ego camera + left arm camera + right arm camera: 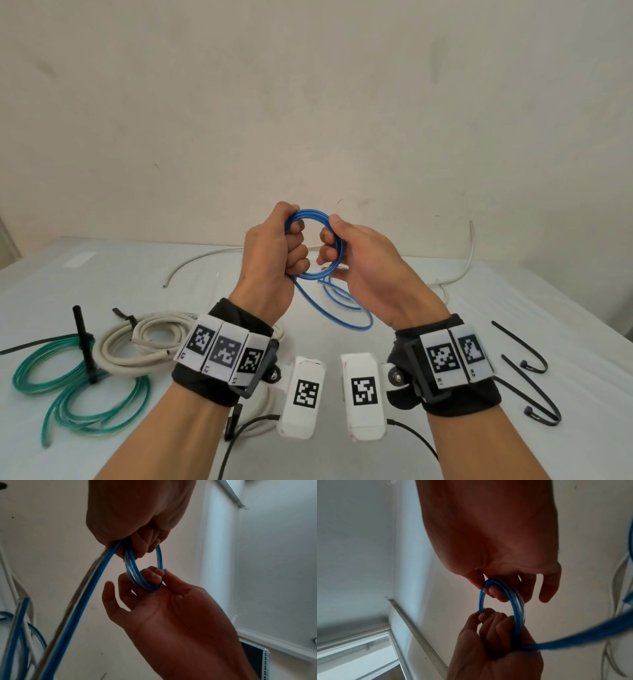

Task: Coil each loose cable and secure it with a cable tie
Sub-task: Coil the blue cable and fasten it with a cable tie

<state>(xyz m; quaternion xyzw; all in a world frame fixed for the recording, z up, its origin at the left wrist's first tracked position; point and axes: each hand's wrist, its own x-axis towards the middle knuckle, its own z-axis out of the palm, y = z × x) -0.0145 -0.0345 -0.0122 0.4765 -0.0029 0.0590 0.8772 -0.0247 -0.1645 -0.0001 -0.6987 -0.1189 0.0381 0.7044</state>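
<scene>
**Ana:** Head view had the blue cable [334, 255] up in the air above the table [513, 308], part of it wound into a small coil between both hands, with the rest trailing down in loose loops onto the cloth.

**Ben:** How were the hands on it?

**Ana:** The left hand [274, 250] was clenched round one side of the coil, fingers fully wrapped. The right hand [363, 260] pinched the opposite side between thumb and forefinger, its other fingers loosely spread in the left wrist view.

**Ben:** And how did it look to handle?

**Ana:** Light and thin, I'd judge, with a glossy jacket that could slip. It seemed springy enough to hold a round loop, so the turns would likely fan out if released. Best gripped across all turns at once, where the left hand had them.

**Ben:** What about the surroundings?

**Ana:** A table under a pale, slightly wrinkled cloth against a plain, scuffed wall. A green cable [78, 387] and a cream cable [137, 346] lay coiled and tied at the left, a white cable [212, 255] lay loose at the back, and spare black cable ties [527, 387] waited at the right.
</scene>
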